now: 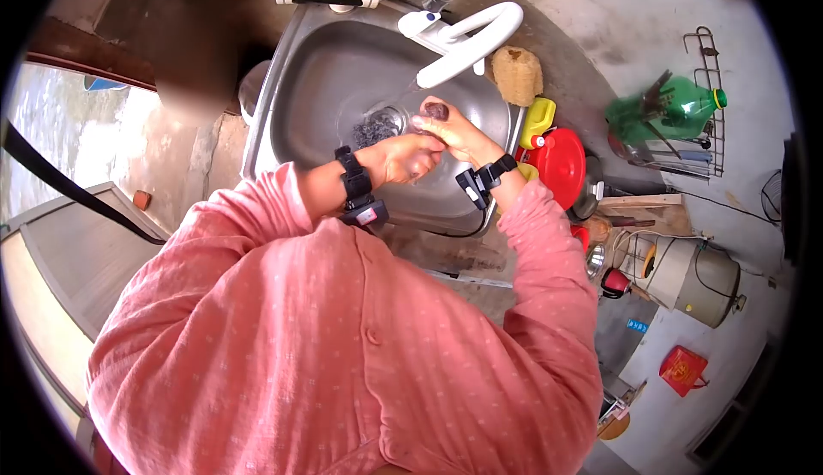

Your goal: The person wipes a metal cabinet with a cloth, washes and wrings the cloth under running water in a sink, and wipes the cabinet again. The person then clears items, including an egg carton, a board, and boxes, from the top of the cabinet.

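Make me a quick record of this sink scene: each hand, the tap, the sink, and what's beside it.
Left hand: against the right hand, its grip unclear
Right hand: fingers around a small dark item, too small to identify
Tap: white spout over the sink
Sink: metal, dark bits on its bottom
Beside it, right: tan sponge, red round item

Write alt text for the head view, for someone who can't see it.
The right hand holds a small dark item, the left hand close beside it, over a metal sink near a white spout. A pink top fills the foreground; a tan sponge sits beside the sink.
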The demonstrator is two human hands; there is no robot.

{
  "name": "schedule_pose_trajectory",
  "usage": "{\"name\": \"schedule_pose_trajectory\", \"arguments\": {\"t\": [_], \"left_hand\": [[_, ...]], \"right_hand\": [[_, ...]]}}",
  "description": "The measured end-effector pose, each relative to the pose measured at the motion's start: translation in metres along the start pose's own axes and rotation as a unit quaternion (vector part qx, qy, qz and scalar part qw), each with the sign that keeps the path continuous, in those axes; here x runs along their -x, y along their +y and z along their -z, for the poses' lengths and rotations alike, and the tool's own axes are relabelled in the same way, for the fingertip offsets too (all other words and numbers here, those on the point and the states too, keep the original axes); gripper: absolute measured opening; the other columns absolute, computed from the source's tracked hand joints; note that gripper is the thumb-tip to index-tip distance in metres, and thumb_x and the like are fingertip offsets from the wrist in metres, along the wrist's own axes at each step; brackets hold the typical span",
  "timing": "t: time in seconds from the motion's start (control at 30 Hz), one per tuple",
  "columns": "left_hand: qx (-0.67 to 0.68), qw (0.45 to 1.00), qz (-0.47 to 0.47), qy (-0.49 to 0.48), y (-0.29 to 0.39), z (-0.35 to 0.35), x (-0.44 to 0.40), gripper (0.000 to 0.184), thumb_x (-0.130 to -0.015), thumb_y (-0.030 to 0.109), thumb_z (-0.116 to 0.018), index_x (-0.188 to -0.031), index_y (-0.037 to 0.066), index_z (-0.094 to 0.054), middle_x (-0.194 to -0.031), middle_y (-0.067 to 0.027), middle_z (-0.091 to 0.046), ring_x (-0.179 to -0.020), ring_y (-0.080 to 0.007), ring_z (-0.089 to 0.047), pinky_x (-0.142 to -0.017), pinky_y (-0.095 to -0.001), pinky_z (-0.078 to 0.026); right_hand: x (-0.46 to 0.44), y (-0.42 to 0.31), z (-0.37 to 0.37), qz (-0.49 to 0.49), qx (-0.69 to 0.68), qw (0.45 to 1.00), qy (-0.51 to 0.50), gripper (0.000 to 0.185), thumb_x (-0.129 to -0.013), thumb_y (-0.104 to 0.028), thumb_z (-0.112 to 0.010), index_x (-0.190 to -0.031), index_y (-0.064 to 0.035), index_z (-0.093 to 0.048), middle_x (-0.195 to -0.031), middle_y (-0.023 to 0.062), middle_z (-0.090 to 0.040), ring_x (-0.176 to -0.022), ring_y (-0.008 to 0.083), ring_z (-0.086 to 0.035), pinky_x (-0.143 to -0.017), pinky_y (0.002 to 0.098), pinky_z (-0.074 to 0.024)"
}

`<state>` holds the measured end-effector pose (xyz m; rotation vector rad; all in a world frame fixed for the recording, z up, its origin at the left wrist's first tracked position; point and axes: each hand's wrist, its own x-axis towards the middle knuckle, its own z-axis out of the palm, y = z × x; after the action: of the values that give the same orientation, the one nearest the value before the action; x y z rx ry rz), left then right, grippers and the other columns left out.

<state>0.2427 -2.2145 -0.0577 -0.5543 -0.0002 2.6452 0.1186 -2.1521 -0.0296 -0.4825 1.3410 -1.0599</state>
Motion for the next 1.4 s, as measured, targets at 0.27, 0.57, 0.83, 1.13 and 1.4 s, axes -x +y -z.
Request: {"name": "schedule_pose_trajectory", "arguments": {"t": [0.27,0.57,0.83,1.13,1.4], "left_hand": [[-0.211,0.939,-0.128,0.238,-0.004,0.006,-0.017,0.018,-0.076,0.021,-0.057,-0.068,0.011,-0.045,-0.055,0.0003,-0.042,-0.037,-0.0076,-0.033,-0.031,-0.0216,-0.023],[-0.641,0.585,-0.332,0.369,0.025,0.061,-0.02,0.052,-0.068,0.04,-0.063,-0.095,-0.003,-0.054,-0.069,-0.019,-0.059,-0.065,-0.0284,-0.061,-0.056,-0.0338,-0.047],[-0.517,0.684,-0.316,0.406,0.059,0.052,0.033,0.046,-0.072,0.034,-0.063,-0.09,-0.007,-0.054,-0.078,-0.0114,-0.059,-0.06,-0.0162,-0.057,-0.05,-0.0276,-0.044],[-0.312,0.818,-0.312,0.37,0.069,0.051,0.055,0.024,-0.081,0.024,-0.053,-0.081,0.0,-0.058,-0.069,-0.0061,-0.056,-0.055,-0.015,-0.051,-0.044,-0.0276,-0.04],[-0.327,0.854,-0.301,0.271,0.069,0.051,0.079,0.017,-0.08,0.023,-0.058,-0.077,0.007,-0.055,-0.063,-0.0041,-0.052,-0.049,-0.0162,-0.046,-0.037,-0.0279,-0.034]], "right_hand": [[-0.032,0.022,-0.003,0.048,0.32,0.932,0.161,0.016,-0.07,-0.016,-0.061,-0.071,-0.0029,-0.051,-0.064,0.01,-0.056,-0.057,0.0217,-0.055,-0.052,0.0329,-0.0426],[-0.056,0.027,-0.036,0.021,0.467,0.818,0.335,0.029,-0.075,-0.027,-0.056,-0.091,-0.004,-0.054,-0.09,0.019,-0.059,-0.088,0.0361,-0.054,-0.074,0.0416,-0.0439],[-0.055,0.026,-0.038,-0.08,0.214,0.938,0.26,0.052,-0.083,-0.04,-0.044,-0.115,-0.0002,-0.038,-0.099,0.0187,-0.056,-0.076,0.0369,-0.059,-0.057,0.0435,-0.0522],[-0.071,0.076,-0.017,-0.169,0.175,0.957,0.16,0.026,-0.079,-0.013,-0.045,-0.099,0.0023,-0.052,-0.103,0.0157,-0.054,-0.067,0.0279,-0.062,-0.052,0.0332,-0.0524],[-0.03,0.079,-0.013,-0.107,0.697,0.709,-0.006,0.031,-0.066,-0.007,-0.056,-0.096,-0.0002,-0.059,-0.097,0.0188,-0.058,-0.093,0.0324,-0.056,-0.079,0.037,-0.044]]}}
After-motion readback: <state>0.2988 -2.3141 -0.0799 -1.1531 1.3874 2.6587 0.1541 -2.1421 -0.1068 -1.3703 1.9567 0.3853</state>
